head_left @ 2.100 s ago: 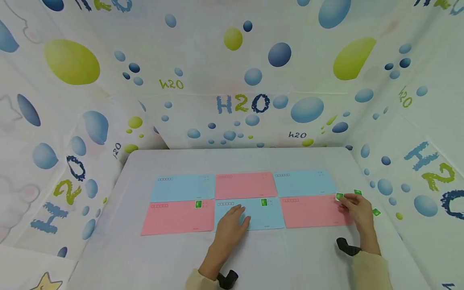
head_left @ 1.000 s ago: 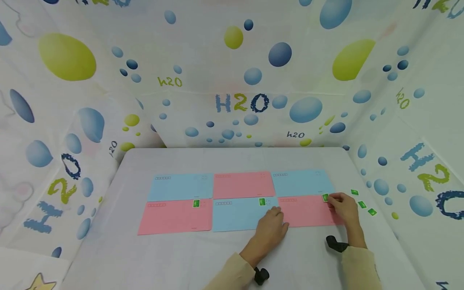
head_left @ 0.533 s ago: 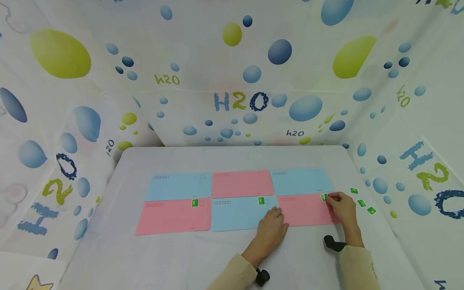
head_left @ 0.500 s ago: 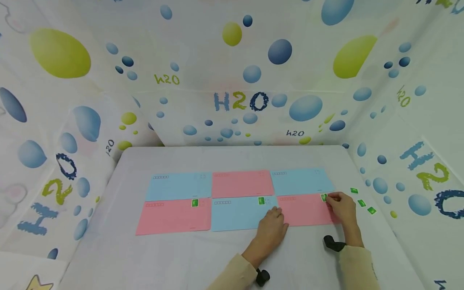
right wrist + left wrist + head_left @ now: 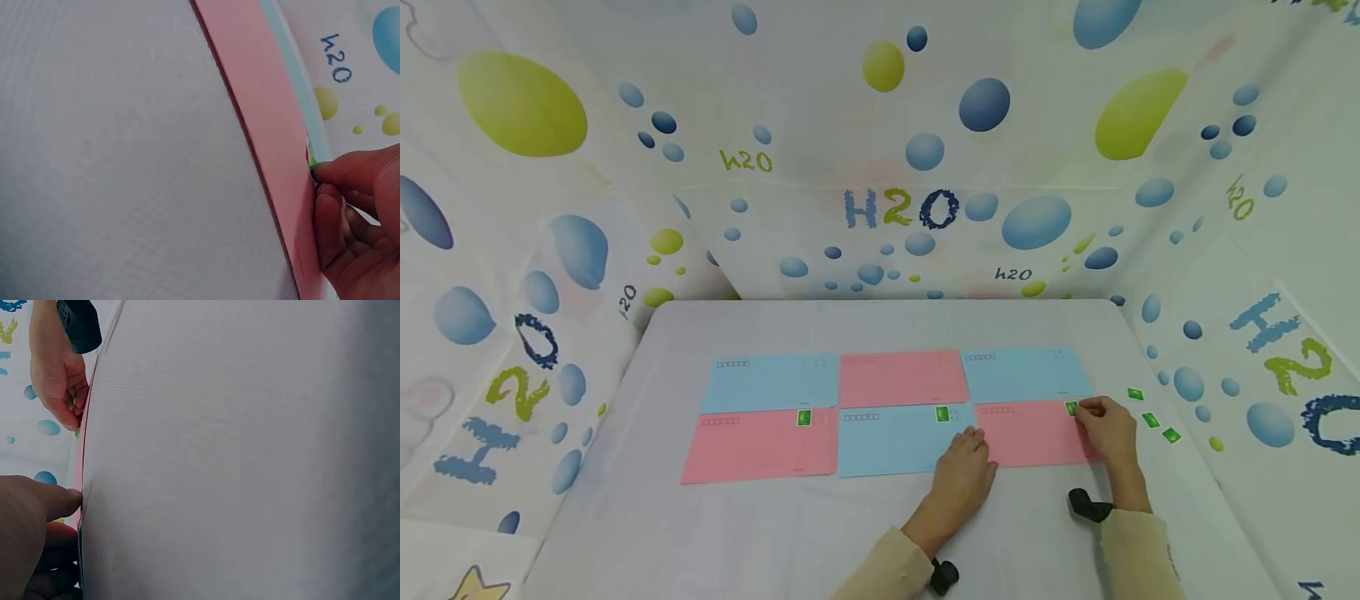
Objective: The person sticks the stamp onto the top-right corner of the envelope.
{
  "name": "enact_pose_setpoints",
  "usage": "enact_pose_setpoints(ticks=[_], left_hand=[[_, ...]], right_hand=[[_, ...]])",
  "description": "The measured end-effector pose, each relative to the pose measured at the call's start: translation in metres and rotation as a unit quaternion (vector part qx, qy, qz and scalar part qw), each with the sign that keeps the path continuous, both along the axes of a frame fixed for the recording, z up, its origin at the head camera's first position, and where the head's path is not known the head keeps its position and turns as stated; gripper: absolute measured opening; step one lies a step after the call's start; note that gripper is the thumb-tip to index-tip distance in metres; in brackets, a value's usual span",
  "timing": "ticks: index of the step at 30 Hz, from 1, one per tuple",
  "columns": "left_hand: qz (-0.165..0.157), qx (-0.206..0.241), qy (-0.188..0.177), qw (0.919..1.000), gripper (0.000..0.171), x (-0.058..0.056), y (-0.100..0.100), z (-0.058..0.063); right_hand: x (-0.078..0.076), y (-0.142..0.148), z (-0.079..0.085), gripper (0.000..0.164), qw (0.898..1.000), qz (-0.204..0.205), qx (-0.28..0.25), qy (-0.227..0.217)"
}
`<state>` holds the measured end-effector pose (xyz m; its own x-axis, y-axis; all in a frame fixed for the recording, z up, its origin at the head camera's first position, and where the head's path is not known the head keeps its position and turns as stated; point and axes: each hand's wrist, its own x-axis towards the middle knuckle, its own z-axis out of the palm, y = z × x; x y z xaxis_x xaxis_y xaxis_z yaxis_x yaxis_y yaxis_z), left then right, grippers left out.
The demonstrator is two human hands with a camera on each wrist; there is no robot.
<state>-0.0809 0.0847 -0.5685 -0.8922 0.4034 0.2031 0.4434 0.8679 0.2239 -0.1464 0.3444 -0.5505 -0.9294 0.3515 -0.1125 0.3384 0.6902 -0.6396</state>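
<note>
My right hand pinches a small green stamp at the upper right corner of the front right pink envelope. In the right wrist view, thumb and finger meet at the edge of the green stamp, close over the pink paper. My left hand rests palm down, fingers relaxed, where that envelope meets the front middle blue envelope. Its thumb touches the pink envelope's near edge. Green stamps also lie on the blue envelope and on the front left pink envelope.
Three loose green stamps lie right of the envelopes, one of them the middle stamp. Behind stand a blue envelope, a pink envelope and another blue envelope in a row. A patterned cloth surrounds the white table.
My right hand has brought the stamp leftward from beside the loose ones onto the pink envelope's corner. My left hand has shifted right from the blue envelope's middle. The last half second shows almost no motion.
</note>
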Motion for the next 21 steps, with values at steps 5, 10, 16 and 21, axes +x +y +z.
enact_pose_setpoints(ticks=[5, 10, 16, 21], left_hand=[[-0.003, 0.004, 0.006, 1.0, 0.034, 0.0, 0.0, -0.002], [-0.005, 0.006, 0.009, 0.9999, 0.034, 0.0, -0.001, -0.003], [-0.005, 0.011, 0.012, 0.9999, 0.033, -0.001, -0.001, -0.004], [-0.004, 0.011, 0.012, 0.9999, 0.034, -0.001, -0.001, -0.004]], right_hand=[[0.0, 0.0, -0.001, 0.033, 1.0, 0.001, 0.004, 0.002], [0.0, 0.001, -0.006, 0.031, 1.0, 0.005, 0.012, 0.005], [-0.001, 0.003, -0.009, 0.033, 1.0, 0.019, 0.023, 0.011], [0.0, 0.004, -0.011, 0.036, 1.0, 0.013, 0.019, 0.016]])
